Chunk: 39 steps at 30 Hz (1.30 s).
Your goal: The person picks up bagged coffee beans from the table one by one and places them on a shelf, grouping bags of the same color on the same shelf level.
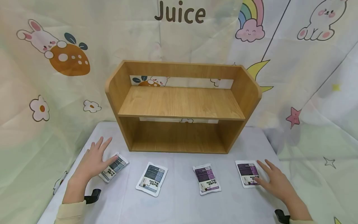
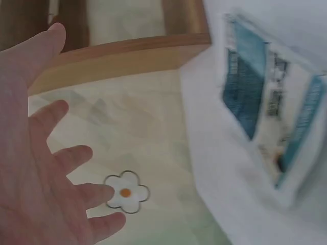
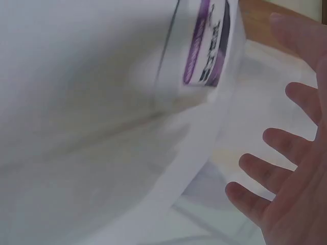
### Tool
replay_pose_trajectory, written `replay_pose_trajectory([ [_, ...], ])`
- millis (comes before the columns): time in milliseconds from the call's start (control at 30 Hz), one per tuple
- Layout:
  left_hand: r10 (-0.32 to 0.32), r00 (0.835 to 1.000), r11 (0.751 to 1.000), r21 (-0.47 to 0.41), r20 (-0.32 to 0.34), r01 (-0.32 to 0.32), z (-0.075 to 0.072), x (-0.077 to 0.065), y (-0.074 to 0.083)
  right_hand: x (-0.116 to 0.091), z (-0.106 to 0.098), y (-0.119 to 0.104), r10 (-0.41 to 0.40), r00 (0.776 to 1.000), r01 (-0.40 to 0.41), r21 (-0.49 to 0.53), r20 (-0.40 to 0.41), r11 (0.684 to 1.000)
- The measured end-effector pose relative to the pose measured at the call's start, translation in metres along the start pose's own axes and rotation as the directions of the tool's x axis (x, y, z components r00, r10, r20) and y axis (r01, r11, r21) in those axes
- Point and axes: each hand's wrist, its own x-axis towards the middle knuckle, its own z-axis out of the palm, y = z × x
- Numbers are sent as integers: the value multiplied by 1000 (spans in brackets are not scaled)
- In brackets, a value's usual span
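My left hand [image 1: 93,160], fingers spread, hovers by a white packet with a blue label [image 1: 114,168]; its thumb overlaps the packet in the head view. The left wrist view shows that blue packet [image 2: 273,102] apart from the palm, with nothing held. At the right, my right hand [image 1: 272,180] has its fingers extended beside a white packet with a purple label [image 1: 247,174], part of which the hand covers. In the right wrist view this purple packet [image 3: 207,46] lies away from the fingers. Between the hands lie another blue-label packet [image 1: 152,179] and another purple-label packet [image 1: 207,179].
A two-tier wooden shelf [image 1: 181,102] stands at the back of the white-covered table [image 1: 179,208]. Both its tiers are bare. Behind and around hangs a cloth [image 1: 120,37] printed with cartoon figures. A black band [image 1: 93,196] is on the left wrist.
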Motion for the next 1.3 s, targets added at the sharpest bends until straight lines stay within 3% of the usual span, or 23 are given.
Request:
replay_pose_trajectory([
  [233,87,994,989,-113,-65,-94,-33,22,13,6,1,-19,-26,1000,26,22,7,999],
  [367,136,986,947,-278,-98,-159,-51,30,28,8,3,-26,-10,999,9,30,42,1000],
  [500,172,972,853,-469,-161,-228,-75,40,47,10,4,-33,-5,998,3,37,56,999],
  [600,197,959,753,-595,-203,-281,-95,48,58,12,4,-39,-4,998,2,48,55,999],
  [700,207,953,702,-645,-222,-302,-110,55,66,13,4,-47,-1,997,-4,66,73,998],
  [800,195,959,638,-717,-203,-282,-121,66,73,14,6,-55,2,996,-10,93,88,996],
  [833,189,962,605,-749,-195,-270,-124,71,76,15,6,-58,0,996,-9,104,85,995],
  [900,186,967,517,-820,-174,-247,-131,82,80,18,7,-63,-6,997,-4,128,74,992],
  [933,189,968,486,-841,-162,-236,-135,87,83,21,8,-66,-8,998,-2,140,70,990],
  [967,189,969,477,-849,-156,-230,-139,92,85,23,8,-69,-11,998,1,150,65,989],
  [1033,188,971,506,-834,-145,-222,-149,101,86,31,8,-74,-24,998,14,171,59,985],
  [1167,172,976,625,-751,-131,-211,-163,109,82,42,9,-83,-28,998,15,209,56,978],
  [1300,181,976,640,-739,-124,-212,-164,115,78,38,14,-88,-2,998,-15,254,66,967],
])
